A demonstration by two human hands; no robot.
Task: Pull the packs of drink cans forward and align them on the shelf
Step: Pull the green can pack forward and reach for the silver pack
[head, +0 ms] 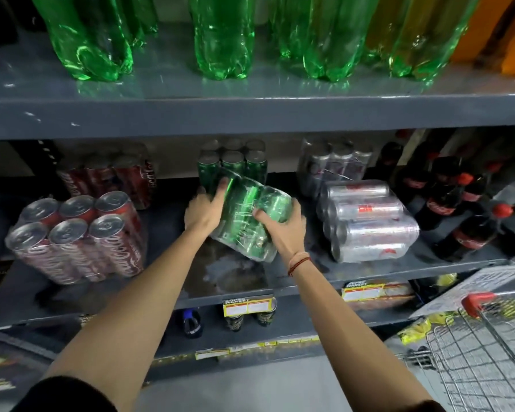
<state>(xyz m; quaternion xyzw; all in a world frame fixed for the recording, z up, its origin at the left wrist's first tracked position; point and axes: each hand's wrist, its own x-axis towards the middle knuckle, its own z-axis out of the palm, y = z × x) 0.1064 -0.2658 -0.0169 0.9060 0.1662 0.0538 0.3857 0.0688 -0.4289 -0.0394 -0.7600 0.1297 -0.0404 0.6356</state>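
A shrink-wrapped pack of green cans [244,221] lies tilted on its side in the middle of the grey shelf [309,275]. My left hand [204,211] grips its far left end and my right hand [283,230] grips its near right side. Behind it a second green pack [232,165] stands upright at the back. A red cola pack [78,236] stands upright at the front left, another red pack [107,173] behind it. A silver pack [369,221] lies on its side to the right, with another silver pack [333,165] upright behind.
Dark cola bottles [458,209] crowd the shelf's right end. Large green bottles [220,34] stand on the shelf above. A wire shopping cart [488,352] with a red handle sits at the lower right. Price tags [249,306] hang on the shelf edge, above small cans below.
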